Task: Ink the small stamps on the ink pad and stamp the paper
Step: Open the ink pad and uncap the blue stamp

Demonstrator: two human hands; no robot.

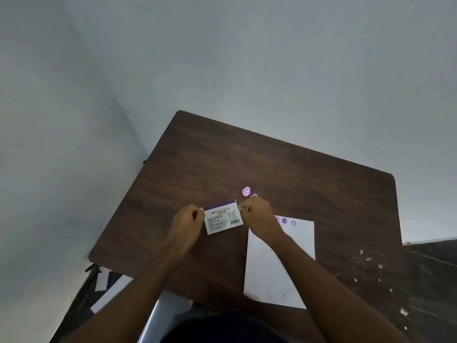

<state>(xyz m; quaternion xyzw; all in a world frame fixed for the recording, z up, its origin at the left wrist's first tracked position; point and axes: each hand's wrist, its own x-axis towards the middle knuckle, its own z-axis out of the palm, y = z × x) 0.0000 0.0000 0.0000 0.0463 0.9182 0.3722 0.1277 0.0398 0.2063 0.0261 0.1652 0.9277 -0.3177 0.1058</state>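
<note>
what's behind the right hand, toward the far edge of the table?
A pink stamp stands clear on the table. Beside it, a blue stamp peeks over the right hand; its lower part is hidden by the knuckles.

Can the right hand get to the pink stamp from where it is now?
Probably yes. The pink stamp stands in the open on the table just beyond the right hand, nothing between them; but that hand would first have to let go of the stamp pad box.

The right hand [257,219] is covering the top-left corner of the paper [291,263] and most of a blue stamp [254,195]. The small print on the ink pad box [223,217] is blurring, and the purple prints [285,221] are showing too small to read.
</note>
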